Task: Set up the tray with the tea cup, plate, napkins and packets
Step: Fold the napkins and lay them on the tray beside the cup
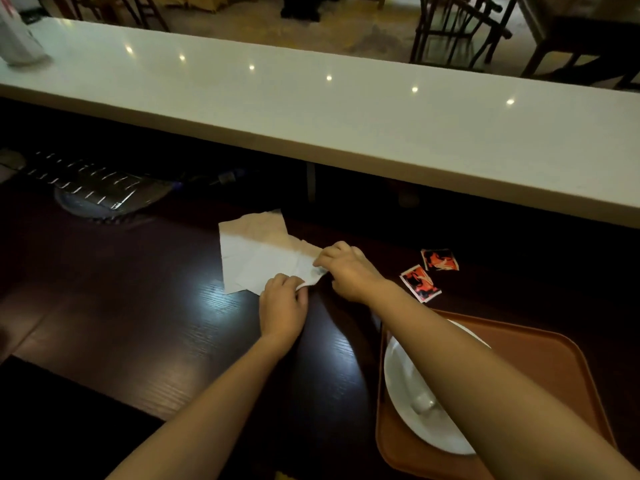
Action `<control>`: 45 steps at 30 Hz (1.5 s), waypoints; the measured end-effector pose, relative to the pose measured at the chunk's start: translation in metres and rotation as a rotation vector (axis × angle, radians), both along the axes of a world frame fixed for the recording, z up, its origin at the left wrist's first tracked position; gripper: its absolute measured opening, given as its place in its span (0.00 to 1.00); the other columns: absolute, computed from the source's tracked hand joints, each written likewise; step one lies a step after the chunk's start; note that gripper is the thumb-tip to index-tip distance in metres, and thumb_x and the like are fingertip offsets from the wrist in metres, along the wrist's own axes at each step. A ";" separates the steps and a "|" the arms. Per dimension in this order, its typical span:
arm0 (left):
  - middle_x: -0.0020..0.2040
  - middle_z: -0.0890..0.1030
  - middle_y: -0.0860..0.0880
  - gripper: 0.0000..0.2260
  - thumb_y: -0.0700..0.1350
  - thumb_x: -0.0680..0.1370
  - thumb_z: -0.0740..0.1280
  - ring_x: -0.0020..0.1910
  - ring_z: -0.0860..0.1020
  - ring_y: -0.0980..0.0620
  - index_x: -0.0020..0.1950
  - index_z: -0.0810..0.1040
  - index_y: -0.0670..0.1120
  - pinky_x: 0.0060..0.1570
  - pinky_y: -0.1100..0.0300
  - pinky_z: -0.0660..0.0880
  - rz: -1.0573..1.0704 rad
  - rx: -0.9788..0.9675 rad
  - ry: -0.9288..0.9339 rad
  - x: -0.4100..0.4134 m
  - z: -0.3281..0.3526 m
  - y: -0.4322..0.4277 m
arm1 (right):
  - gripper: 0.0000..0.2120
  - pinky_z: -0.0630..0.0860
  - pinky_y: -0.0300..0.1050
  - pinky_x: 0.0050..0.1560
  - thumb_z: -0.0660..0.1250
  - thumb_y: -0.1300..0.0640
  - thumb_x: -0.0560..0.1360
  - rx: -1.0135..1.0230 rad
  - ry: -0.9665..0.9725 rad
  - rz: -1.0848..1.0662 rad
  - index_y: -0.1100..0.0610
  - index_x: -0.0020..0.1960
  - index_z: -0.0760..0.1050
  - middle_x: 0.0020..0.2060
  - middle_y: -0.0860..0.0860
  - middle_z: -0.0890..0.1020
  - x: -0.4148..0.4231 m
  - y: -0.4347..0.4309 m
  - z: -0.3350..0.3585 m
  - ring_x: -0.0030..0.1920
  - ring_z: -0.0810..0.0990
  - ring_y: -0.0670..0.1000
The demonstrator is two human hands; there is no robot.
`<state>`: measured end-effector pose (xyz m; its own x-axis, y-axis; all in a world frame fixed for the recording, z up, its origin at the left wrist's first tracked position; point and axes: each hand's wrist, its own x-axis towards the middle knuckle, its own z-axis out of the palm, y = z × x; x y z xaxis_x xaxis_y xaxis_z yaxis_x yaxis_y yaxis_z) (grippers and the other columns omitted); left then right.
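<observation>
A white paper napkin [258,252] lies spread and creased on the dark wooden table. My left hand [283,304] pinches its near right corner. My right hand [346,268] grips the same corner from the right side. Two red and black packets [419,283] [440,259] lie on the table to the right of my hands. An orange-brown tray [554,355] sits at the lower right with a white plate [412,393] on it, partly hidden by my right forearm. No tea cup shows clearly.
A long white counter [346,123] runs across above the table. A dark keyboard [86,181] lies at the far left on a round mat. Chairs stand beyond the counter. A white object [17,36] sits on the counter's left end.
</observation>
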<state>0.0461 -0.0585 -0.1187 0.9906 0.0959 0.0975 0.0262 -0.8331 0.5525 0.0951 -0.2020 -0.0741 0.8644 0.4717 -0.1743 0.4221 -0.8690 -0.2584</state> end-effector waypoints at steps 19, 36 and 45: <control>0.53 0.77 0.45 0.13 0.45 0.70 0.68 0.53 0.72 0.45 0.53 0.77 0.46 0.53 0.51 0.68 0.043 0.015 -0.257 0.007 0.011 0.058 | 0.19 0.71 0.55 0.60 0.63 0.61 0.71 0.310 0.168 -0.213 0.53 0.62 0.70 0.58 0.55 0.76 0.064 0.051 -0.005 0.59 0.73 0.57; 0.41 0.82 0.45 0.04 0.41 0.74 0.66 0.42 0.77 0.46 0.43 0.80 0.42 0.44 0.53 0.70 -0.181 0.086 -0.109 0.020 0.018 0.060 | 0.05 0.64 0.50 0.60 0.63 0.57 0.72 0.259 0.000 -0.025 0.52 0.47 0.73 0.49 0.52 0.78 0.033 0.023 -0.016 0.56 0.70 0.54; 0.39 0.80 0.53 0.06 0.42 0.76 0.64 0.38 0.76 0.59 0.43 0.80 0.47 0.37 0.72 0.72 -0.082 -0.696 0.238 0.030 0.067 0.047 | 0.10 0.73 0.35 0.42 0.68 0.61 0.71 0.879 0.239 -0.328 0.47 0.38 0.75 0.36 0.45 0.77 0.009 -0.030 0.028 0.37 0.76 0.38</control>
